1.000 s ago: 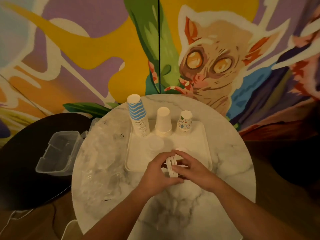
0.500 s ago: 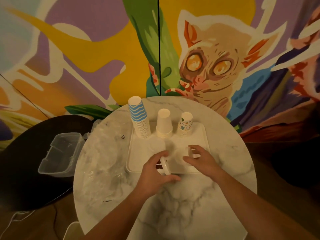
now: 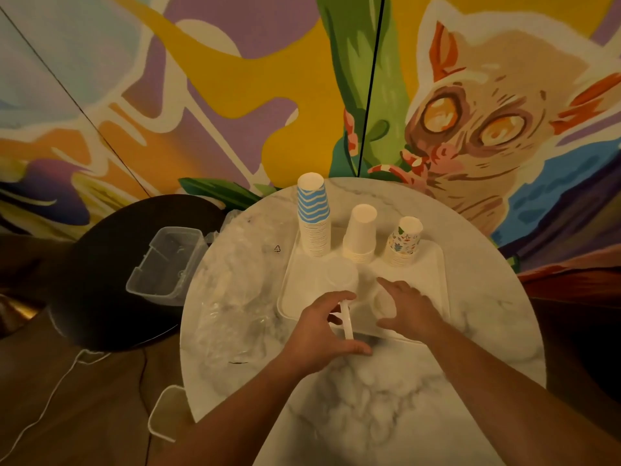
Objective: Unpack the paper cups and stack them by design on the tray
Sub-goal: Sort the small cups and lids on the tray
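Your left hand (image 3: 322, 327) pinches white cups (image 3: 346, 319) at tray (image 3: 433, 264) near edge; right hand (image 3: 408, 306) spread over tray, holding nothing.

A tray (image 3: 292, 290) sits on the table (image 3: 386, 398). Along its far edge stand three cup stacks: the tallest stack (image 3: 313, 216) left, a middle stack (image 3: 359, 233), a short stack (image 3: 404, 241) right. Plastic wrapping (image 3: 235, 290) lies left of the tray; a container (image 3: 168, 264) sits further left, off the table.
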The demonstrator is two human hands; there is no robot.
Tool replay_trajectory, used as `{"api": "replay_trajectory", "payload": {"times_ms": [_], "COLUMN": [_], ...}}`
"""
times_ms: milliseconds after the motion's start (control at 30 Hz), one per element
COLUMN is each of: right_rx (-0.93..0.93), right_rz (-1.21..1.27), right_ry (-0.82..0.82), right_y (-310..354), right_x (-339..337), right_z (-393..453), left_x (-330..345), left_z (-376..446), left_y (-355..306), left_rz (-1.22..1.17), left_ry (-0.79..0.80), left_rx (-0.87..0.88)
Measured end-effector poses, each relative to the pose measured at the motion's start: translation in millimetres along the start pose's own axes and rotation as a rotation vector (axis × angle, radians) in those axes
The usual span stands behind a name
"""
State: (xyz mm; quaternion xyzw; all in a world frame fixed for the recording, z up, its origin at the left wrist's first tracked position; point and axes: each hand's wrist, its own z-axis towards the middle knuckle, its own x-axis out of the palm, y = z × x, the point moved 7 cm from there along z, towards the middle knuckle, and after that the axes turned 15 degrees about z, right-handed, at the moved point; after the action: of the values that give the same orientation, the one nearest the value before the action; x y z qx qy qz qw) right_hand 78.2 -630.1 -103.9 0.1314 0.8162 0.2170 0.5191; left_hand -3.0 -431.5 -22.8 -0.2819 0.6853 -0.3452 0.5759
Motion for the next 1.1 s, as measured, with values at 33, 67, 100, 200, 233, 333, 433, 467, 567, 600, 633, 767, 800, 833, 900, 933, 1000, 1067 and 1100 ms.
{"api": "replay_trajectory", "payload": {"times_ms": [33, 67, 100, 200, 233, 333, 433, 467, 567, 600, 633, 767, 800, 833, 900, 933, 1000, 1067, 1100], "right_rx": [-0.004, -0.035, -0.100, -0.192, -0.150, -0.099, -0.091, -0.080, -0.040, -0.015, 0.017, 0.111, 0.109, 0.094, 0.055, 0.042, 0.027, 0.025, 0.025], "right_rz": [0.006, 0.035, 0.104, 0.620, 0.852, 1.217, 1.239, 1.246, 1.233, 1.212, 1.187, 0.850, 0.717, 0.610, 0.477, 0.423, 0.318, 0.219, 0.168], "right_ry": [-0.038, -0.105, -0.189, -0.341, -0.280, -0.007, 0.032, 0.005, -0.045, -0.054, -0.069, -0.217, -0.238, -0.244, -0.211, -0.180, -0.108, -0.040, -0.009], "right_y": [2, 7, 14, 33, 37, 53, 55, 52, 41, 36, 30, 4, -1, -3, -2, -1, 4, 7, 8], "right_x": [-4, -12, -21, -47, -47, -34, -29, -30, -34, -34, -35, -48, -52, -53, -51, -47, -38, -27, -22], "right_z": [-3, -8, -15, -42, -50, -72, -87, -89, -92, -90, -89, -76, -69, -63, -48, -40, -26, -14, -9], "left_x": [0, -1, -1, 2, 5, 16, 28, 32, 44, 48, 51, 53, 50, 47, 43, 42, 40, 39, 38], "left_z": [0, 1, 1, 5, 7, 15, 20, 21, 24, 25, 26, 27, 26, 24, 20, 18, 15, 13, 12], "left_y": [-2, -4, -7, -17, -21, -33, -44, -47, -51, -49, -47, -24, -16, -10, 3, 8, 15, 22, 23], "left_rz": [0.010, 0.020, 0.027, 0.044, 0.053, 0.056, 0.040, 0.038, 0.030, 0.037, 0.052, 0.145, 0.167, 0.190, 0.235, 0.251, 0.284, 0.292, 0.299], "left_ry": [0.000, -0.002, -0.007, -0.022, -0.024, -0.011, 0.023, 0.038, 0.084, 0.105, 0.122, 0.106, 0.090, 0.083, 0.086, 0.095, 0.097, 0.109, 0.109], "left_rx": [0.016, 0.033, 0.052, 0.110, 0.129, 0.177, 0.199, 0.206, 0.215, 0.213, 0.205, 0.113, 0.082, 0.049, -0.008, -0.023, -0.026, -0.041, -0.039]}}
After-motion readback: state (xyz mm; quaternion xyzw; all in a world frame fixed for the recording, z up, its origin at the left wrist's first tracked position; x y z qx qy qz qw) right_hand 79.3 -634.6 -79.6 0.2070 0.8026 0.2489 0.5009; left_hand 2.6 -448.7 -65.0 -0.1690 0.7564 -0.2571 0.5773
